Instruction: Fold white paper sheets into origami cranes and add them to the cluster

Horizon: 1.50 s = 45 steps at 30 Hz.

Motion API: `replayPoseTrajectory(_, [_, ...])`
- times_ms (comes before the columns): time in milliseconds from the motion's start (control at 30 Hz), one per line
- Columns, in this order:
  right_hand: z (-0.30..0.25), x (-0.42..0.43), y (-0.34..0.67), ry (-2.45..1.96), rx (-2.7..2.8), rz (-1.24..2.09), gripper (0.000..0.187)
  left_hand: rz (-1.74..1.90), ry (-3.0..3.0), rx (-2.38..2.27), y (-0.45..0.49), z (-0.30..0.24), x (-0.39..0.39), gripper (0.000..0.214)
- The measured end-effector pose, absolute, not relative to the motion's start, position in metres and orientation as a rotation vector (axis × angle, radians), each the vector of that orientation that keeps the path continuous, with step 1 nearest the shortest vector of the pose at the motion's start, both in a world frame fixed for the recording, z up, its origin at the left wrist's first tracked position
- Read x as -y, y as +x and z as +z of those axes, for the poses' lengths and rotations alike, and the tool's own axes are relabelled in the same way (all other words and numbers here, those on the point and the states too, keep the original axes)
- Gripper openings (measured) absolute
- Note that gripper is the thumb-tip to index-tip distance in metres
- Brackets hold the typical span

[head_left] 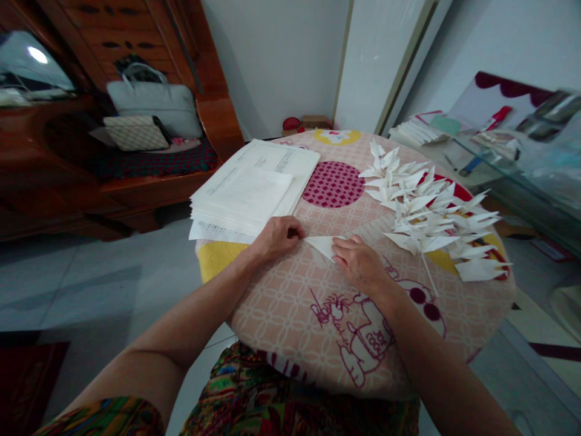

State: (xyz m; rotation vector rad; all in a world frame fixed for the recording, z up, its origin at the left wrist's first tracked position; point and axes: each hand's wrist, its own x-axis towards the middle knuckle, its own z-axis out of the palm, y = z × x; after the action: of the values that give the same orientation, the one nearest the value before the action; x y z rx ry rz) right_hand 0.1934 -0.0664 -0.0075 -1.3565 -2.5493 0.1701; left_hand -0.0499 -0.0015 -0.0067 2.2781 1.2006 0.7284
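Observation:
A small folded white paper triangle (323,244) lies on the pink patterned tablecloth (290,315) in front of me. My left hand (278,236) is curled, its fingertips pinching the paper's left tip. My right hand (358,261) lies over the paper's right side, fingers pressed down on it. A stack of white sheets (254,189) sits just beyond my left hand. Several finished folded paper shapes (431,218) are heaped to the right of my right hand.
The round table's near edge (318,378) is close to my lap. A wooden bench (136,175) with a grey bag (154,103) stands at left. A glass-topped surface (521,175) with papers is at right. Grey tiled floor lies at left.

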Motion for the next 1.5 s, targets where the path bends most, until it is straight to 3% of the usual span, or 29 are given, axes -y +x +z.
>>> replayPoseTrajectory(333, [-0.007, 0.066, 0.192, -1.401, 2.55, 0.169, 0.018, 0.292, 2.115, -1.237, -0.032, 0.017, -0.018, 0.026])
replayPoseTrajectory(467, [-0.003, 0.067, 0.191, -1.42, 2.557, 0.19, 0.02, 0.349, 2.0, -1.279, -0.029, 0.014, -0.018, 0.013])
replayPoseTrajectory(833, [-0.001, 0.068, 0.191, -1.416, 2.554, 0.205, 0.021, 0.431, 1.673, -1.127, -0.036, 0.016, -0.011, 0.007])
replayPoseTrajectory(1500, [-0.004, 0.067, 0.191, -1.402, 2.555, 0.164, 0.02, 0.704, 1.357, -1.415, -0.019, 0.001, 0.015, 0.006])
